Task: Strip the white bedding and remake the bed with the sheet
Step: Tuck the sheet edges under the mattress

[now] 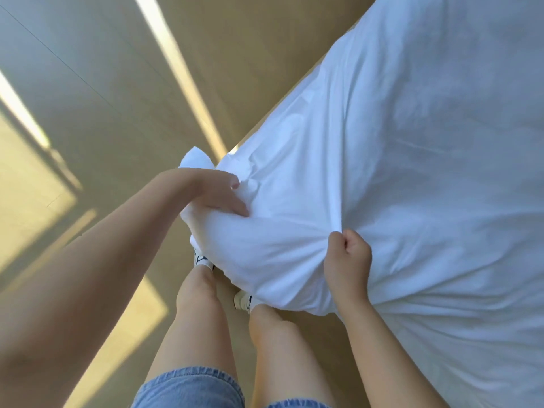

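Observation:
The white sheet (412, 160) covers the bed, filling the right half of the view, with creases running toward its near corner. My left hand (217, 192) grips a bunched fold at that corner, and a loose end of cloth sticks out behind the wrist. My right hand (348, 260) is closed in a fist around a pinched ridge of the same sheet, a little further along the bed's near edge. The corner bulges between the two hands, lifted off the bed. The mattress under the sheet is hidden.
The beige floor (112, 119) stretches to the left with bright strips of sunlight on it. My bare legs and white shoes (203, 260) stand right against the bed's corner, partly under the hanging cloth. A tan strip of bed frame (297, 322) shows beneath the sheet's near edge.

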Demonstrator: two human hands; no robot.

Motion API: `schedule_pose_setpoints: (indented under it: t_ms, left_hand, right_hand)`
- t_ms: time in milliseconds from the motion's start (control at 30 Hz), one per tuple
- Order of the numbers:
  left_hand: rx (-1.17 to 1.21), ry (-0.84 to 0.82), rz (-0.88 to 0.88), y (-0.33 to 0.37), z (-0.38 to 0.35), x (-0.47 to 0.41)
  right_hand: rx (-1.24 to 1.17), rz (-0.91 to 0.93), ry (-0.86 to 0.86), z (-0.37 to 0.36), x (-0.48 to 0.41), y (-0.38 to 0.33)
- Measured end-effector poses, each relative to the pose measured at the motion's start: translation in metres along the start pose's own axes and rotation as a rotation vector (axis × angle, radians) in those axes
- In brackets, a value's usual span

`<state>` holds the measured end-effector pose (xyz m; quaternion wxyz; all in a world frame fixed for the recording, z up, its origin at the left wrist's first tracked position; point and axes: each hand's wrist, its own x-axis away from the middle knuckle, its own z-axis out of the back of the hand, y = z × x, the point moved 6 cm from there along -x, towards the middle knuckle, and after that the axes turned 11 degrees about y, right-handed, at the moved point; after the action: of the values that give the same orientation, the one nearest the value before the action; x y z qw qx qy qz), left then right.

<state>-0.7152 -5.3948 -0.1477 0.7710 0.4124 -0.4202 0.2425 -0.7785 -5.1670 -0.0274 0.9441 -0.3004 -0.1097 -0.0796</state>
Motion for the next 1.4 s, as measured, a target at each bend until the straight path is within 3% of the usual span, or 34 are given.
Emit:
schedule_pose_setpoints:
  t_ms: [67,133,300,367,433,500,567,633,700,767,867,933,1100,1167,1233,1300,1400]
  left_hand:
    - [-0.106,0.094,-0.098,0.007,-0.001,0.004]
    - [0.01,0.192,-0.185,0.007,-0.006,0.018]
    - [0.824,0.527,-0.079,-0.062,0.007,0.076]
    - [1.052,0.586,0.04,-0.087,-0.004,0.087]
    - [0.935,0.616,0.189,-0.1,-0.018,0.073]
    - [0.464,0.645,0.266,-0.102,-0.014,0.043]
    - [0.144,0.65,0.272,-0.098,-0.003,0.017]
    - [0.053,0.653,0.196,-0.081,0.009,-0.007]
    - [0.101,0.725,0.033,-0.037,0.024,-0.026]
    - [0.256,0.702,-0.096,0.021,0.031,-0.042]
    - [0.252,0.541,-0.094,0.077,0.013,-0.061]
    - [0.26,0.579,-0.085,0.087,0.009,-0.06]
    - [0.528,0.792,-0.435,0.125,0.035,-0.004]
    - [0.561,0.725,-0.628,0.156,0.035,0.027]
    - [0.427,0.611,-0.77,0.193,0.023,0.045]
    - [0.373,0.565,-0.742,0.21,0.021,0.041]
    - [0.575,0.751,-0.484,0.187,0.049,0.01]
  right_hand:
    - [0.006,-0.037,0.061,0.0,-0.002,0.005]
    - [0.02,-0.087,0.072,-0.005,-0.004,0.01]
    - [-0.064,-0.042,-0.025,-0.032,0.005,-0.007]
    - [-0.088,0.004,-0.111,-0.05,0.01,-0.019]
    - [-0.004,-0.013,-0.224,-0.07,0.01,-0.018]
    - [0.042,-0.077,-0.299,-0.085,0.003,-0.013]
    - [-0.009,-0.19,-0.222,-0.088,-0.014,-0.006]
    - [-0.046,-0.269,-0.053,-0.086,-0.035,-0.002]
    - [-0.004,-0.286,0.042,-0.09,-0.055,-0.004]
    - [0.09,-0.297,0.013,-0.1,-0.071,-0.008]
    - [0.22,-0.294,-0.063,-0.108,-0.089,-0.01]
    - [0.238,-0.254,-0.107,-0.107,-0.098,-0.012]
    - [0.03,-0.022,-0.115,-0.08,-0.091,-0.035]
    - [-0.102,-0.015,-0.077,-0.055,-0.082,-0.039]
    - [-0.233,-0.059,-0.024,-0.028,-0.076,-0.039]
    - [-0.258,-0.048,0.061,0.003,-0.072,-0.041]
    - [-0.355,-0.063,0.322,0.06,-0.077,-0.042]
